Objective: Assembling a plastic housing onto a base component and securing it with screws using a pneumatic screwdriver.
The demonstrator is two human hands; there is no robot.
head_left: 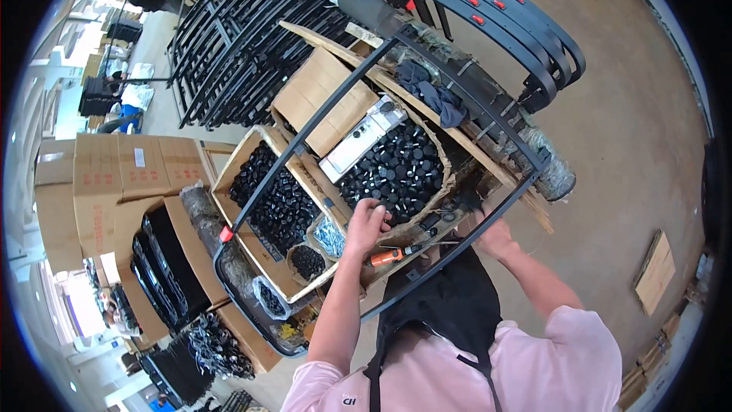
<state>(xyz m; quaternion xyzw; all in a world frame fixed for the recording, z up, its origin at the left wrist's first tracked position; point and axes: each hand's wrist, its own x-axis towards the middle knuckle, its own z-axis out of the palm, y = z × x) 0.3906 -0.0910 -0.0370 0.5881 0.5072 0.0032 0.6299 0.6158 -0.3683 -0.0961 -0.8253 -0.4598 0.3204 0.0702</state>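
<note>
My left hand [367,223] is at the near edge of a carton of black round-headed feet [396,168], its fingers curled in. Something dark shows at the fingertips, too small to make out. My right hand [494,235] is at the near bar of a black tubular frame [320,116], which lies across the wooden bench. Its fingertips are partly hidden there, so its grip does not show. An orange-and-black screwdriver-like tool [387,257] lies just below my left hand.
A wooden bin [263,137] left of the carton holds small black parts [274,191], with bags of silvery screws [329,236] and black screws [308,262]. Curved black frames [488,15] stand at the far right. Stacked black frames [244,38] lie behind, cartons [114,183] at left.
</note>
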